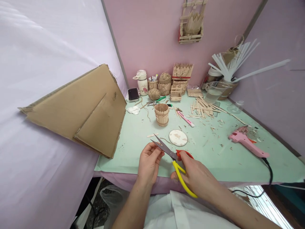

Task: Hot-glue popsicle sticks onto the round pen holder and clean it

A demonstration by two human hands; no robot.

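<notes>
My right hand [193,173] holds a pair of scissors [168,151] with one red and one yellow handle, its blades parted and pointing up and left. The blades lie at the fingertips of my left hand [150,160], which is closed in a pinch on a small thing too hidden to name. Just beyond the scissors a round white disc [178,137] with small wood pieces on it rests on the green table. A small wooden stick cup [162,115] stands upright behind the disc. One short wood strip [152,135] lies left of the disc.
A pink glue gun [249,143] lies at the right, its cord over the front edge. Wooden sticks [203,107] are piled behind. Cardboard [95,117] leans at the left. A pink cutter [186,119], twine balls [154,93] and a bottle [142,83] are further back.
</notes>
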